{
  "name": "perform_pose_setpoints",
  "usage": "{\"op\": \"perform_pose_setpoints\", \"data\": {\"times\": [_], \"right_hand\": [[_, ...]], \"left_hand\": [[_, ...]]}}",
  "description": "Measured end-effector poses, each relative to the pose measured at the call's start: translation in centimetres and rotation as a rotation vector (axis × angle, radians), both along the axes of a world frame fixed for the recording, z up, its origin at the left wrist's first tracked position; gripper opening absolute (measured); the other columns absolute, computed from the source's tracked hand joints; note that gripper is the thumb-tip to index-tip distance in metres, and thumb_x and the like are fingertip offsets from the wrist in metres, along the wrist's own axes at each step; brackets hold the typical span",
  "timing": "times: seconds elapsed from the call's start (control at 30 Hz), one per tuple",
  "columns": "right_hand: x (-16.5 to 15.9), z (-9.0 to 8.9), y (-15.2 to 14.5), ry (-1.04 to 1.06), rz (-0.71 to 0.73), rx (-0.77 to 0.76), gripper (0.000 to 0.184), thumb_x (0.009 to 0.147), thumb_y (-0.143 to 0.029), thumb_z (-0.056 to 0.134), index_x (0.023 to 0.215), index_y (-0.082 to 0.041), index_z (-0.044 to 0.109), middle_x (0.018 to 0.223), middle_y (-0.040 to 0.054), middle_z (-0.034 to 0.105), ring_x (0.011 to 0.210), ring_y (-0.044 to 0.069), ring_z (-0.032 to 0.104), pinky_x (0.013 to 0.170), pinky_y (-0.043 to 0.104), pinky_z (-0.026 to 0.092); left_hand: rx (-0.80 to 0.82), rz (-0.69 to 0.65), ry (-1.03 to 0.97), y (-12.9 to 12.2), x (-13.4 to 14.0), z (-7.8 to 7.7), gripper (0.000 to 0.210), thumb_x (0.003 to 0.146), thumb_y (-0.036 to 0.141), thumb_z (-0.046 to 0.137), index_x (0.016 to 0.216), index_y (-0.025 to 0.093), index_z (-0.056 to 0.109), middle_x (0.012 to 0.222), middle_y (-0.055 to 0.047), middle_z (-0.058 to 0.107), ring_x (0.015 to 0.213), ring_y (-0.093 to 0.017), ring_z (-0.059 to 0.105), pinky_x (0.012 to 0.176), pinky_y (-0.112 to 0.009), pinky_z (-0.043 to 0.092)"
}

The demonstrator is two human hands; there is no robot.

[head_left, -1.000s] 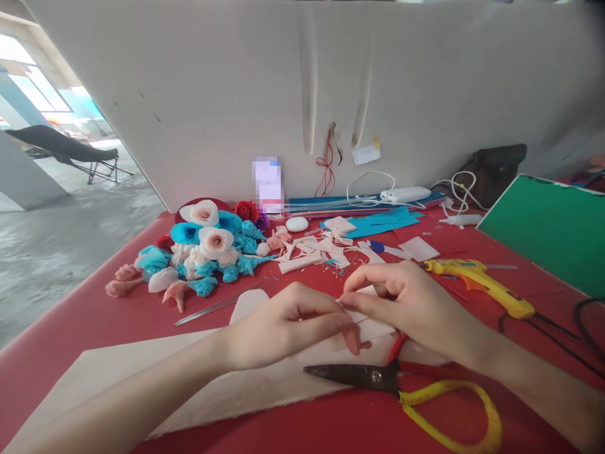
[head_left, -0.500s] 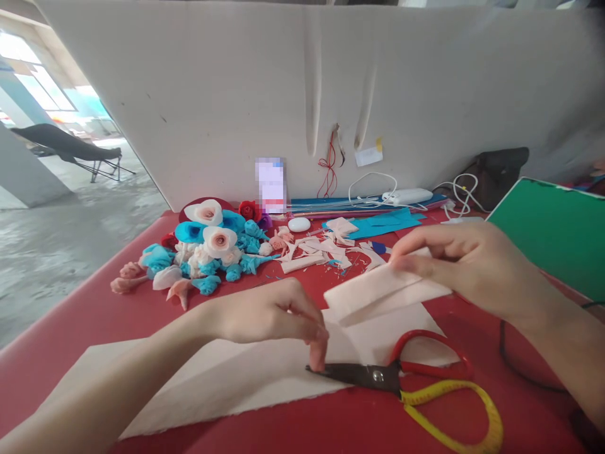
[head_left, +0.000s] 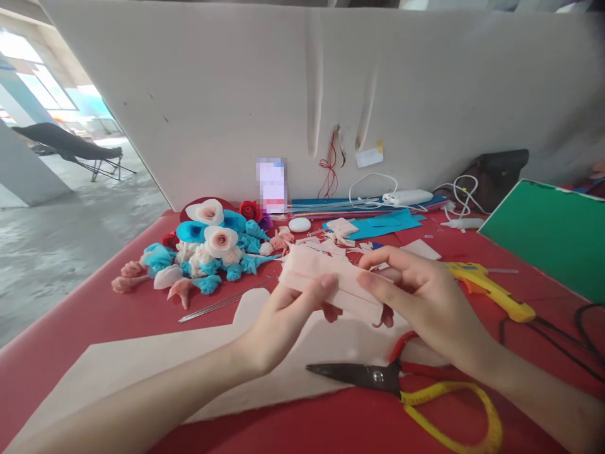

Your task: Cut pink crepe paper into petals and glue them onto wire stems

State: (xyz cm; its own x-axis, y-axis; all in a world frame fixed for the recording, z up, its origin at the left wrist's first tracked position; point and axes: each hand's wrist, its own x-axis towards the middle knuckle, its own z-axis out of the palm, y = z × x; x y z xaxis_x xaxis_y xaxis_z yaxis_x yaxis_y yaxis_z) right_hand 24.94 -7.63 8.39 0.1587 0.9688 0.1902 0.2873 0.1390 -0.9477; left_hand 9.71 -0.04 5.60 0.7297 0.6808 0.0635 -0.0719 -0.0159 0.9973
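Currently, the folded pale piece [head_left: 347,284] is held up in front of the body, lifted over the larger pale sheet [head_left: 142,356] that is spread on the red table [head_left: 94,315].

Left hand [head_left: 283,318]: the thumb presses flat on the near face and the fingers lie behind; the grip is clamped on the folded piece. Right hand [head_left: 425,290]: the thumb bears on the near face towards the right end, the fingers curl behind, and this grip is also clamped on the piece.

For a clean result, apply these judgements. Hold the layers level and keep the long edges in line before pressing. Use light, even thumb pressure; thin material is likely to wrinkle if pinched hard. Work outward along the faint line that runs lengthwise across the face. Keep the wrists clear of the scissors [head_left: 378,377], whose blades lie at the near edge of the sheet, and of the glue gun [head_left: 501,293] beyond the right forearm.

Containers: a dark bag [head_left: 501,180] stands against the wall, partly behind the green board [head_left: 553,243]; its contents cannot be seen. The flowers [head_left: 220,239] lie in a heap and the scraps [head_left: 326,243] lie loose, both uncontained.
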Motion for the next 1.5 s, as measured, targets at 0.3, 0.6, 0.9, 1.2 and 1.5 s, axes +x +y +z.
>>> {"op": "perform_pose_setpoints", "data": {"times": [0.3, 0.6, 0.9, 1.2, 1.5], "right_hand": [[-0.4, -0.7, -0.2, 0.059, 0.153, -0.133, 0.015, 0.085, -0.037, 0.052, 0.090, -0.023, 0.054, 0.058, -0.0065, 0.059, 0.043, 0.004, 0.049, 0.043, 0.012, 0.042], [3.5, -0.8, -2.3, -0.869, 0.088, -0.261, 0.030, 0.080, -0.028, 0.053, 0.110, -0.026, 0.056, 0.091, 0.0041, 0.068, 0.073, 0.021, 0.066, 0.056, 0.030, 0.054], [6.5, -8.1, -9.3, -1.207, 0.200, -0.246, 0.069, 0.078, -0.004, 0.035, 0.141, -0.027, 0.018, 0.145, 0.0040, 0.022, 0.125, 0.027, 0.034, 0.093, 0.037, 0.044], [7.5, -8.7, -9.8, -1.182, 0.200, -0.266, 0.079, 0.064, -0.004, 0.042, 0.137, -0.033, 0.032, 0.137, -0.0002, 0.041, 0.121, 0.029, 0.042, 0.098, 0.039, 0.042], [4.2, -3.7, -3.9, -0.181, 0.014, -0.316, 0.032, 0.065, -0.015, 0.066, 0.094, -0.025, 0.060, 0.079, 0.0011, 0.066, 0.071, 0.017, 0.065, 0.058, 0.021, 0.054]], "left_hand": [[-0.077, -0.035, 0.026, 0.4, -0.1, 0.5, 0.026, 0.081, 0.038, 0.056, 0.072, 0.015, 0.062, 0.068, -0.002, 0.061, 0.067, -0.014, 0.055, 0.061, -0.022, 0.043], [-0.231, 0.191, -0.233, 2.9, 0.4, 0.3, 0.014, 0.075, 0.030, 0.064, 0.076, 0.016, 0.064, 0.069, 0.000, 0.064, 0.066, -0.013, 0.058, 0.059, -0.021, 0.046], [-0.264, 0.199, -0.301, 3.8, 0.7, 0.8, 0.015, 0.078, 0.020, 0.055, 0.066, 0.012, 0.055, 0.055, 0.000, 0.055, 0.047, -0.008, 0.046, 0.044, -0.018, 0.039], [-0.260, 0.180, -0.365, 4.2, 0.4, 1.3, 0.022, 0.078, 0.022, 0.056, 0.059, 0.013, 0.052, 0.050, 0.002, 0.048, 0.044, -0.007, 0.041, 0.043, -0.018, 0.035], [-0.285, 0.345, -0.481, 4.7, 0.2, 1.7, 0.027, 0.080, 0.019, 0.049, 0.054, 0.015, 0.045, 0.046, 0.005, 0.039, 0.041, -0.005, 0.035, 0.041, -0.016, 0.029]]}}
